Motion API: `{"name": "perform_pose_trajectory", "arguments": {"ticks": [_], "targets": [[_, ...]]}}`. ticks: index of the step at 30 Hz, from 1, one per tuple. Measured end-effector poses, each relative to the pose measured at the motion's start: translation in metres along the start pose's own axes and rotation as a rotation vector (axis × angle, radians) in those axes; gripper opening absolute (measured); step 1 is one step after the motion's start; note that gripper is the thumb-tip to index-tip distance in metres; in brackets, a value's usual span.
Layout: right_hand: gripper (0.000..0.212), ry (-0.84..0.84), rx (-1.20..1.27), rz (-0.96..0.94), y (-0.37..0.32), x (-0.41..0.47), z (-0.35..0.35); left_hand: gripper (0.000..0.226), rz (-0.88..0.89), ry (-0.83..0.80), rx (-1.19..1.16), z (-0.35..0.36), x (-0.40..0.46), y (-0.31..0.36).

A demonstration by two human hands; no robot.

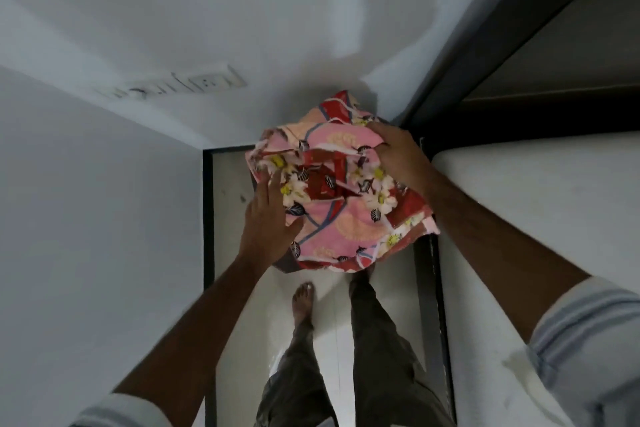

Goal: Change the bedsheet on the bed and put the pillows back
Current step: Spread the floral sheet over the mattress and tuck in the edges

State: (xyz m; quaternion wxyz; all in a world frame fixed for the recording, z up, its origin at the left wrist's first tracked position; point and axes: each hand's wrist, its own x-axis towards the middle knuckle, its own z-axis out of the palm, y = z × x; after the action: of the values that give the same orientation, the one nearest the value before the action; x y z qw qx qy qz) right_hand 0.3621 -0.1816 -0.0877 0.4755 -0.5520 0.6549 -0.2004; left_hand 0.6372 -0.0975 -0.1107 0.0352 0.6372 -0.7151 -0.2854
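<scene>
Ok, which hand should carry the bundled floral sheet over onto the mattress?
Probably the right hand. It grips the top of the sheet with curled fingers and is on the mattress side. The left hand only presses flat against the bundle's far side, nearer the wall.

No text, label or number can be read anywhere — the view is too blurred.

Bundled floral bedsheet [341, 199] between left hand [272, 218] and right hand [398, 158], beside bare mattress [540, 218].
</scene>
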Motion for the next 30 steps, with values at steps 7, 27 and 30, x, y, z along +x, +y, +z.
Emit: {"name": "perform_pose_trajectory", "arguments": {"ticks": [7, 27, 30], "targets": [[0.044, 0.054, 0.363, -0.081, -0.107, -0.105, -0.069, 0.121, 0.146, 0.122, -0.204, -0.094, -0.003, 0.058], [0.028, 1.155, 0.649, -0.164, -0.191, -0.612, -0.267, 0.029, 0.955, -0.302, -0.577, -0.176, -0.182, 0.421], [0.027, 1.338, 0.626, -0.143, -0.163, -0.694, -0.296, 0.026, 1.080, -0.329, -0.587, -0.170, -0.227, 0.500]]}}
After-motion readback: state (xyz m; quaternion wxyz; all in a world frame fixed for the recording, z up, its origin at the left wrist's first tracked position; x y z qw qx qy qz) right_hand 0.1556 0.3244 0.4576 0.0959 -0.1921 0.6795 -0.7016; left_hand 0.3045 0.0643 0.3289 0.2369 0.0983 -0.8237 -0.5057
